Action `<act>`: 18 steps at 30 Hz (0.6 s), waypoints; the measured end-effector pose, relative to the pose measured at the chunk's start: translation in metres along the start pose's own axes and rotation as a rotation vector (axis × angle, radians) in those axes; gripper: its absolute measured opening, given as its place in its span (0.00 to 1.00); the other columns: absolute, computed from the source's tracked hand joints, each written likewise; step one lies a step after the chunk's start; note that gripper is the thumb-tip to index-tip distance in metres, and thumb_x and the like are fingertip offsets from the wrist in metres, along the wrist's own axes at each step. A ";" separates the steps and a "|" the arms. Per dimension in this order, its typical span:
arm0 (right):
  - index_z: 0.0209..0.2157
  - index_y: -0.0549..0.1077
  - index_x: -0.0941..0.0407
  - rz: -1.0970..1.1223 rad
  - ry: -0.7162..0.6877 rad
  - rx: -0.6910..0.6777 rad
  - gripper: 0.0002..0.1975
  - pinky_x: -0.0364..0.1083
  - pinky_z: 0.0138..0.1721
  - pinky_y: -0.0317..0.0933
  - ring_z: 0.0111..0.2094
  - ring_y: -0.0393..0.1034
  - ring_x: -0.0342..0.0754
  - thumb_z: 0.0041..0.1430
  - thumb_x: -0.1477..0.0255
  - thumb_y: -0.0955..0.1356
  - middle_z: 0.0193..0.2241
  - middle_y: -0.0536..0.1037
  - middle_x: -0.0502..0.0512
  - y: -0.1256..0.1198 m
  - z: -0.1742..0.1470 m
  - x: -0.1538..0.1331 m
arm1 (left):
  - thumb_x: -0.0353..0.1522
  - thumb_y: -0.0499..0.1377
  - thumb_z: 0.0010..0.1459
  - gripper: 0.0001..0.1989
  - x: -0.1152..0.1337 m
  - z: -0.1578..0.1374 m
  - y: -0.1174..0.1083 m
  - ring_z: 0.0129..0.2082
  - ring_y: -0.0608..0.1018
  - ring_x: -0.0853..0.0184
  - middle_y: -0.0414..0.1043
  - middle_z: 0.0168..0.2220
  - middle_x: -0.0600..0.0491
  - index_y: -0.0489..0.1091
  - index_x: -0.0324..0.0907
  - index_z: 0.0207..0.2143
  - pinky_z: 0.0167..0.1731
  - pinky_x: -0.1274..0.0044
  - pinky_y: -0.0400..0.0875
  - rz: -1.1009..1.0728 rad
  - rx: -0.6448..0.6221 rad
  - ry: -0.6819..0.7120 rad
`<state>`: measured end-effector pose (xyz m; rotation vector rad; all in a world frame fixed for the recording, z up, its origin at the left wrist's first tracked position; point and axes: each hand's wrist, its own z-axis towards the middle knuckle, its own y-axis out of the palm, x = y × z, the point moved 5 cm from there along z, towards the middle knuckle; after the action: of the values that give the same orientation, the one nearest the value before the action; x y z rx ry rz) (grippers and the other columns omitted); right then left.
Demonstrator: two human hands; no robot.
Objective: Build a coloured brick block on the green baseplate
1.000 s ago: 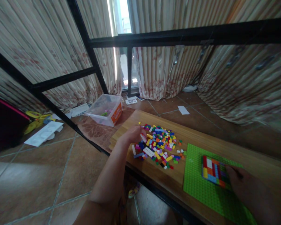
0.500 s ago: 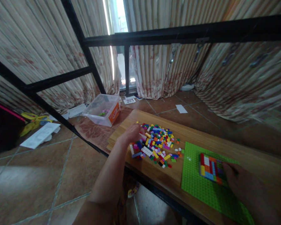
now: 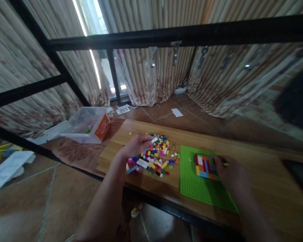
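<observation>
My left hand [image 3: 139, 145] is over the far side of a pile of loose toy bricks [image 3: 156, 153], its thumb and fingers pinching a white brick [image 3: 154, 140]. To the right, a green studded baseplate [image 3: 192, 186] lies on the wooden bench. On it sits a flat block of multicoloured bricks [image 3: 204, 167], in red, white, orange, blue and yellow. My right hand [image 3: 229, 173] is closed at the right edge of that block, covering part of it. A speck of bright green shows among its fingers; what they hold, if anything, I cannot make out.
A clear plastic box [image 3: 87, 124] with an orange label and a few pieces inside stands beyond the bench's left end. Black metal rails [image 3: 151, 38] run across behind the wooden bench [image 3: 262, 161]. A dark flat object [image 3: 299, 176] lies at the right.
The view has swung to the right. My left hand has lifted a white brick at the pile. My right hand stays at the right edge of the multicoloured block.
</observation>
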<state>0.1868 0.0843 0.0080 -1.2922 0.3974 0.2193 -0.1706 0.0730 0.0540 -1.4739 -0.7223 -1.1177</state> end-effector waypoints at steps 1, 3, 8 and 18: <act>0.38 0.76 0.58 0.065 -0.033 0.091 0.18 0.51 0.32 0.64 0.27 0.70 0.52 0.59 0.62 0.61 0.33 0.78 0.62 -0.007 -0.002 -0.008 | 0.33 0.56 0.57 0.10 0.002 0.004 0.010 0.31 0.71 0.71 0.70 0.31 0.54 0.72 0.37 0.37 0.32 0.80 0.66 -0.059 -0.011 -0.010; 0.38 0.76 0.59 0.259 -0.149 0.183 0.16 0.49 0.33 0.65 0.27 0.69 0.49 0.60 0.63 0.62 0.34 0.77 0.60 -0.016 -0.009 -0.028 | 0.33 0.57 0.56 0.10 0.008 0.013 0.034 0.32 0.72 0.71 0.70 0.32 0.53 0.71 0.38 0.38 0.33 0.80 0.67 -0.181 -0.048 -0.036; 0.45 0.75 0.51 0.514 -0.480 0.061 0.13 0.51 0.47 0.66 0.46 0.70 0.50 0.61 0.68 0.63 0.46 0.75 0.57 -0.021 -0.029 -0.075 | 0.35 0.58 0.55 0.08 0.023 0.027 0.101 0.24 0.69 0.75 0.69 0.27 0.56 0.69 0.39 0.35 0.25 0.82 0.63 -0.408 -0.166 -0.158; 0.46 0.75 0.50 0.497 -0.541 -0.226 0.13 0.49 0.45 0.66 0.43 0.73 0.49 0.64 0.68 0.62 0.41 0.79 0.54 -0.016 -0.033 -0.067 | 0.38 0.59 0.54 0.12 0.024 0.032 0.155 0.21 0.67 0.77 0.69 0.25 0.55 0.69 0.37 0.28 0.24 0.83 0.59 -0.637 -0.163 -0.343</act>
<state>0.1263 0.0523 0.0422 -1.2755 0.2231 1.0335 -0.0147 0.0671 0.0165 -1.6434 -1.4378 -1.4330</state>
